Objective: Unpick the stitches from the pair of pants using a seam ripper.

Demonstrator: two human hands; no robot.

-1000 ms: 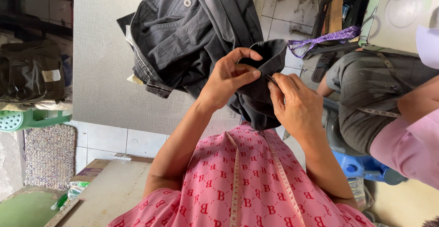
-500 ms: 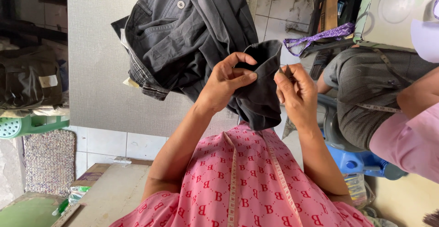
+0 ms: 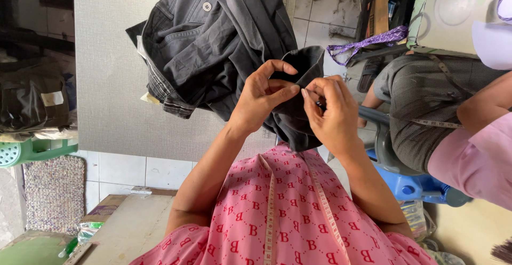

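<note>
Dark grey jeans [image 3: 213, 46] lie bunched on a grey table top [image 3: 106, 83], with one leg hem [image 3: 298, 105] pulled toward me. My left hand [image 3: 261, 97] pinches the folded hem between thumb and fingers. My right hand [image 3: 330, 113] grips the same hem from the other side, fingertips almost touching the left thumb. A measuring tape [image 3: 269, 211] hangs round my neck over a pink patterned top [image 3: 282, 222]. Whether the right hand holds a small tool is hidden by the fingers.
Another person in a pink sleeve [image 3: 474, 158] and grey checked clothes [image 3: 426, 99] sits at the right on a blue plastic stool [image 3: 416, 185]. A purple strap [image 3: 368, 41] lies on the tiled floor. A green basket [image 3: 21, 150] and woven mat [image 3: 53, 190] are at the left.
Both hands have drawn closer together on the hem, and the right hand has shifted left onto the fold. The jeans sit slightly higher in view.
</note>
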